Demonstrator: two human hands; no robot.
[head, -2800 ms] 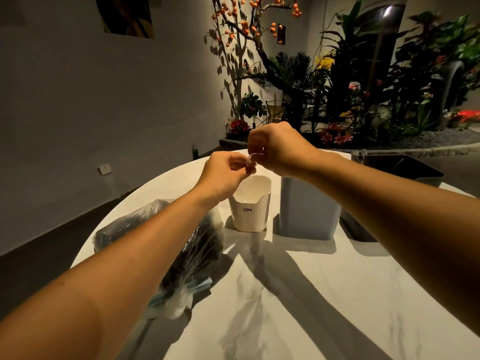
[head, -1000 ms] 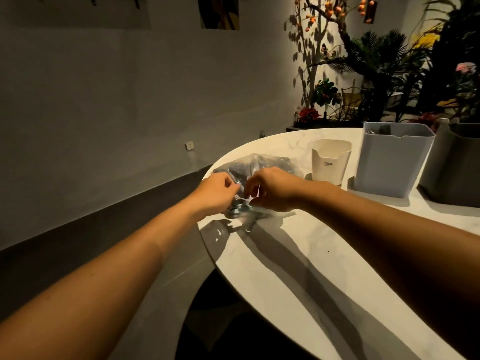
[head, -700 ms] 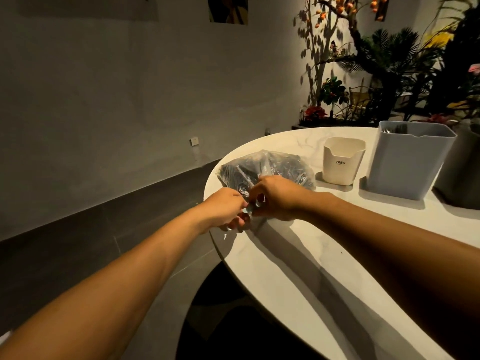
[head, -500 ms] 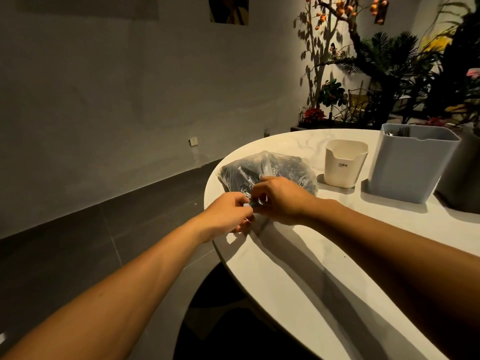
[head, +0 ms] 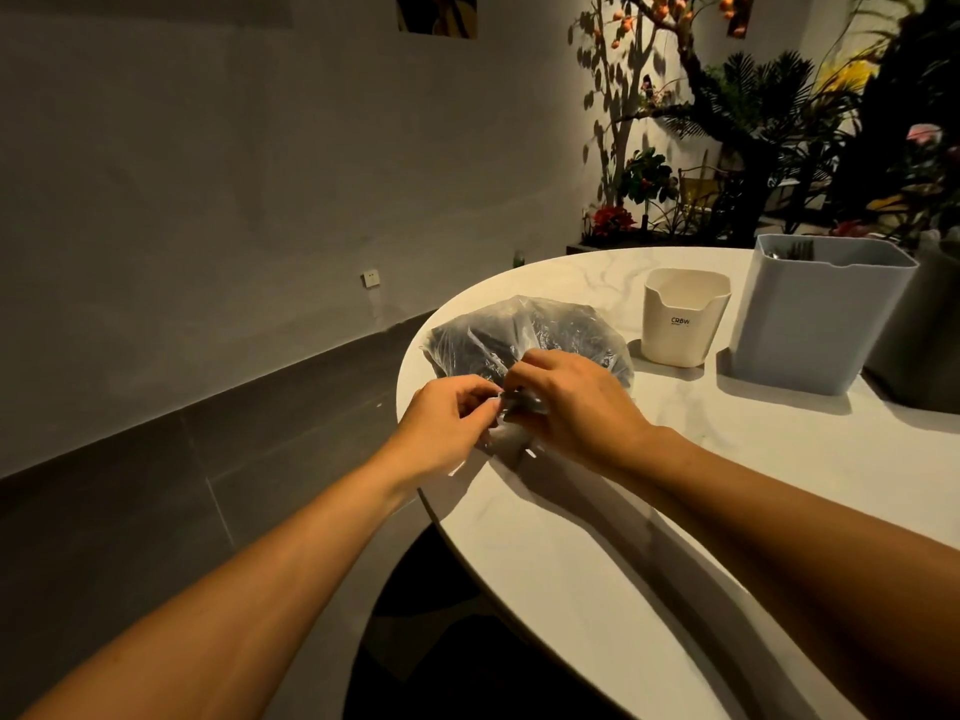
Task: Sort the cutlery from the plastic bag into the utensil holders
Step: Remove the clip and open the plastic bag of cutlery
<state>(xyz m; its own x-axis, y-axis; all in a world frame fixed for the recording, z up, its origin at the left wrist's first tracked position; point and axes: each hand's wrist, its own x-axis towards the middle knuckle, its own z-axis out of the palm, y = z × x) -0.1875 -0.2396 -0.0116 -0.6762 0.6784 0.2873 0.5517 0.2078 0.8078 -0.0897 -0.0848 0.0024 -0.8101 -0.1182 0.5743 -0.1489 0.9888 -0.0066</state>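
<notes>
- Since 2.8 s ago, we have brought our left hand (head: 449, 415) and right hand (head: 574, 402) from the white holder (head: 684, 317) to the plastic bag (head: 524, 337).
- Both pinch its near end at the table (head: 675, 511) edge; we judge another piece comes next.

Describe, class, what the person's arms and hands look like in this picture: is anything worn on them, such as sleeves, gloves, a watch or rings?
Both forearms are bare as far as the frame shows, with no sleeves in view. The left hand and right hand wear no gloves. No watch, bracelet or ring shows on the wrists or the visible fingers, though the dim light and curled fingers hide some of them.
</notes>
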